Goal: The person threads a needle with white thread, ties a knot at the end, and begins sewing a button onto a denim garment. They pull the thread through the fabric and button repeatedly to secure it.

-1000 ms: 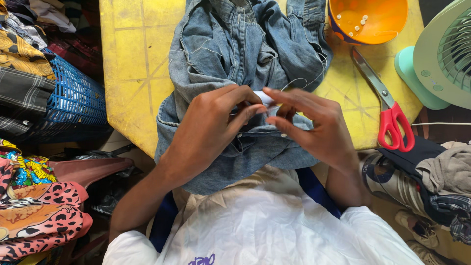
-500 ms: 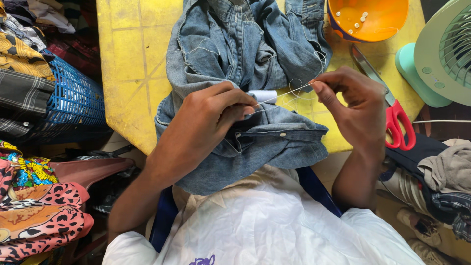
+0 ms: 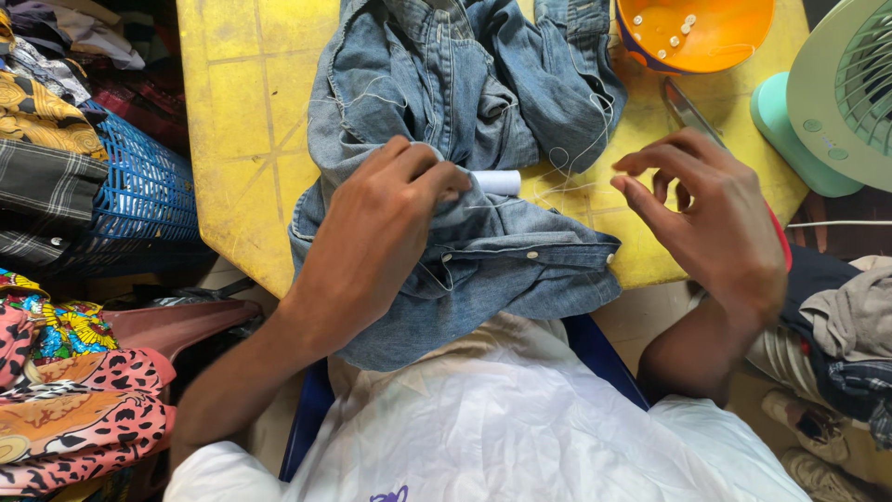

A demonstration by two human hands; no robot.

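A blue denim shirt [image 3: 465,84] lies crumpled on a yellow table [image 3: 242,112] and hangs over its near edge onto my lap. My left hand [image 3: 372,232] pinches a fold of the shirt next to a small white thread spool [image 3: 499,182]. Off to the right of the shirt, my right hand [image 3: 715,223] hovers over the table edge with thumb and forefinger close together on a thin white thread [image 3: 567,181]. That thread runs back to the shirt. I cannot make out a needle.
An orange bowl [image 3: 715,37] with a few white buttons stands at the back right. Scissors [image 3: 683,107] lie partly hidden behind my right hand. A pale green fan [image 3: 836,102] is at the far right, a blue basket [image 3: 139,186] and piled fabrics [image 3: 65,372] at the left.
My right hand has drawn away from the left hand to the right, pulling the thread out. The left hand has stayed on the shirt by the spool.
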